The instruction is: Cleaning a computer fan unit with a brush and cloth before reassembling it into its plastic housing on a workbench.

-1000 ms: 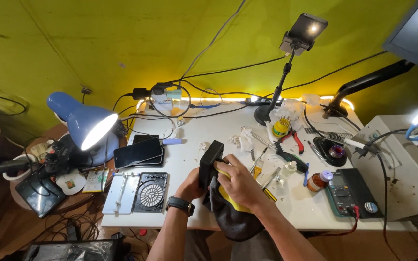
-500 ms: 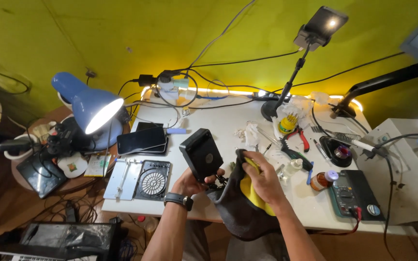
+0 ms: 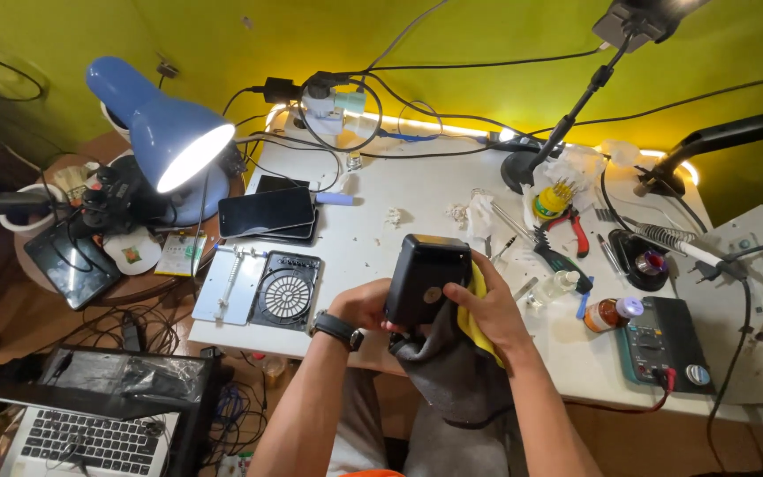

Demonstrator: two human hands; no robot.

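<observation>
I hold a black boxy device (image 3: 426,278) upright above the front edge of the white table (image 3: 417,190). My left hand (image 3: 359,305), with a dark wristwatch, grips its lower left side. My right hand (image 3: 487,305) clasps its right side together with a yellow cloth (image 3: 474,314). A dark grey cloth (image 3: 448,371) hangs below the device over my lap.
A lit blue desk lamp (image 3: 165,137) stands at the left, phones (image 3: 267,212) and a black fan grille (image 3: 286,290) beside it. A multimeter (image 3: 664,340), small bottles (image 3: 607,314), pliers (image 3: 567,225) and a soldering stand (image 3: 642,261) lie right. A laptop (image 3: 90,433) sits on the floor, lower left.
I have lifted the black device from flat near the table to upright between both hands. The view has shifted closer and to the left.
</observation>
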